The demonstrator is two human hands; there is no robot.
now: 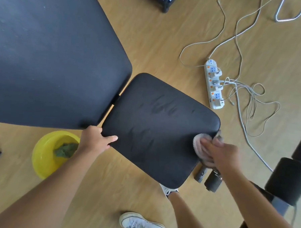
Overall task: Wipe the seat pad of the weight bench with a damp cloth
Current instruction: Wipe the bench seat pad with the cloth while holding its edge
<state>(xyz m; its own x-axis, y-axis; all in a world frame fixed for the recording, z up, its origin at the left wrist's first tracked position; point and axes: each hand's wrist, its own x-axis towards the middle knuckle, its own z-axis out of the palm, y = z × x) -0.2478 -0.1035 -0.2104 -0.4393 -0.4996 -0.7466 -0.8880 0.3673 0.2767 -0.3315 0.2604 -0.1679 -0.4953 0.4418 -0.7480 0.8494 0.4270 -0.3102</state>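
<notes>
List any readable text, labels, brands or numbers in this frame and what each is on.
None can be read.
White power strip on the floor: blue and orange socket markings, too small to read.
Dark grey cylindrical handle under the black padded seat pad: a faint mark, too blurred to read.

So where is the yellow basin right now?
In the head view the yellow basin sits on the wooden floor at lower left, just beyond the left hand gripping the seat pad, with a green cloth inside.

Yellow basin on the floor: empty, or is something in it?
Not empty. The yellow basin holds a crumpled green cloth against its far side. Whether there is water in it cannot be told.
</notes>
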